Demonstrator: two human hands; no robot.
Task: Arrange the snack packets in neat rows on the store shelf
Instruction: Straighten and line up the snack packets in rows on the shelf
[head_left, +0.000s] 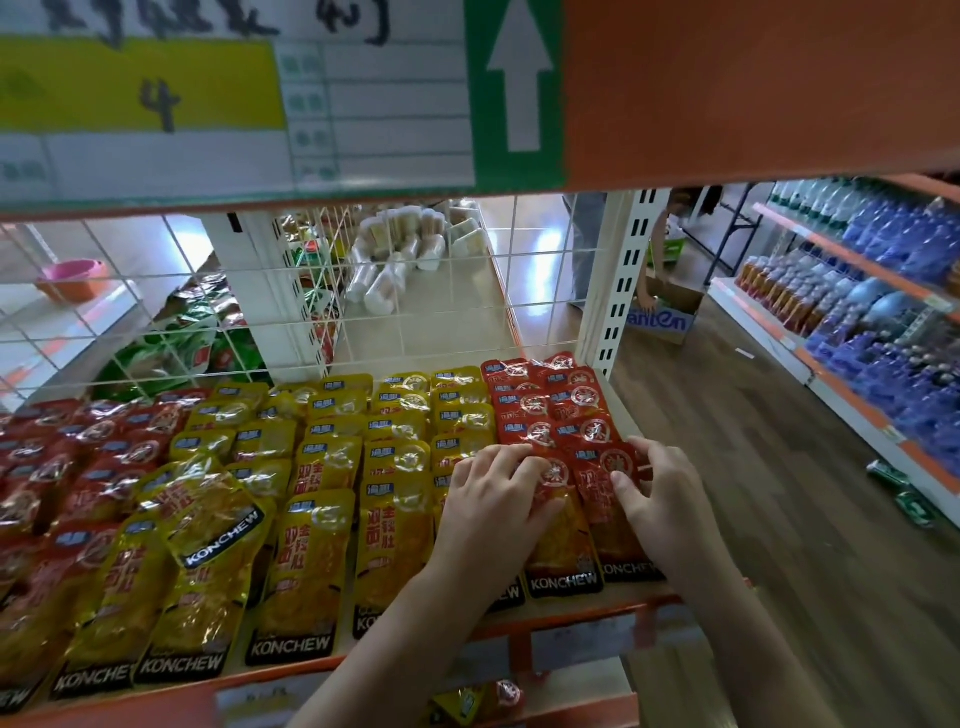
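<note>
hands (571, 499) | resting on red packets (566, 540) | shelf (582, 613) right end

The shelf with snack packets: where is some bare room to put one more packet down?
Hardly any. Bare shelf shows only as a thin strip between the red packets and the white upright. Yellow packets overlap edge to edge. Left hand and right hand cover the front red ones.

A white wire grid (415, 291) stands behind; a pink basin (72, 275) sits far left. A cardboard box (667, 312) and, probably, blue bottles (893, 332) are on the right.
</note>
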